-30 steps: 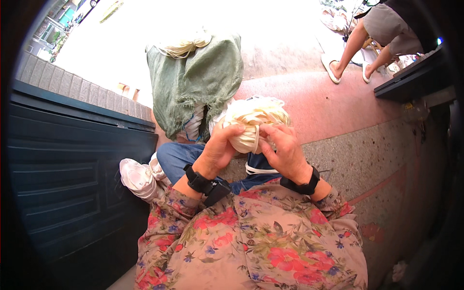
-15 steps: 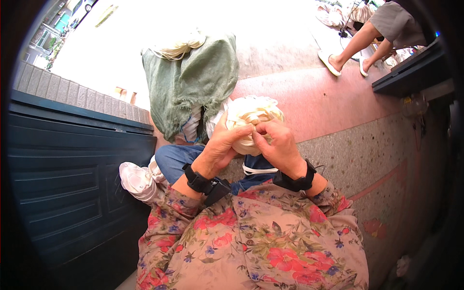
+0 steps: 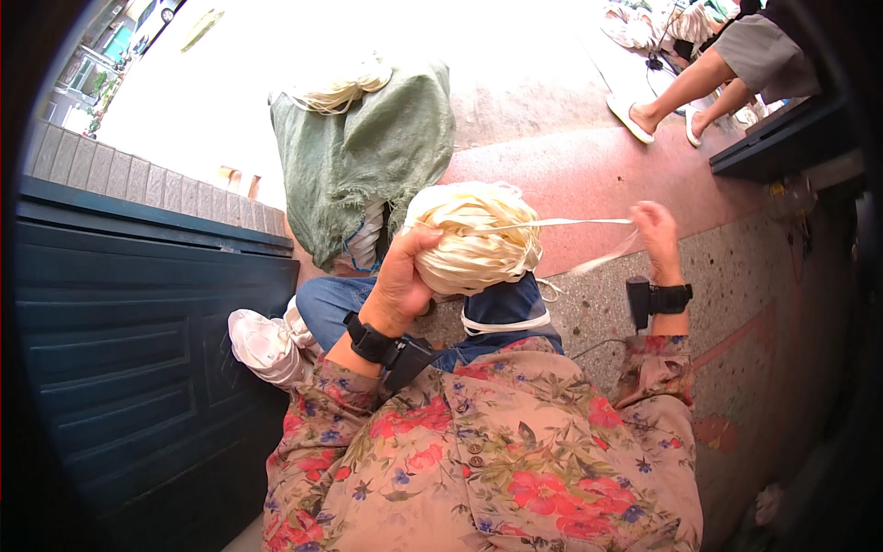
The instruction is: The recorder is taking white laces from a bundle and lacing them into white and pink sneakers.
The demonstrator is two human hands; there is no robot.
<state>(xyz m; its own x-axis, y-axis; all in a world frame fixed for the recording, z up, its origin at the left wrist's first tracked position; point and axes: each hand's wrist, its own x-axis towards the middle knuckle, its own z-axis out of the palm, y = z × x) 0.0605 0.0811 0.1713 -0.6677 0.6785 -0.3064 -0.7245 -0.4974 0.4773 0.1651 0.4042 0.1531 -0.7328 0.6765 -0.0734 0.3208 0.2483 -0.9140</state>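
My left hand (image 3: 401, 283) grips the left side of a thick, round bundle of cream flat cord (image 3: 483, 241) above my knees. From the bundle a single strand (image 3: 581, 222) runs taut to the right, pinched in the closed fingers of my right hand (image 3: 657, 232). A loose, blurred tail hangs from that hand. A white band (image 3: 501, 327) circles my jeans at the knee, just under the bundle.
Ahead stands a green woven sack (image 3: 368, 156) with another cream cord hank (image 3: 345, 86) on top. White bundled material (image 3: 262, 345) lies by the blue panelled door (image 3: 120, 350) on my left. A person in white slippers (image 3: 631, 120) sits at the far right.
My right hand has left the bundle and swung out to the right, drawing a strand with it. My left hand still holds the bundle, now turned to show more of its windings.
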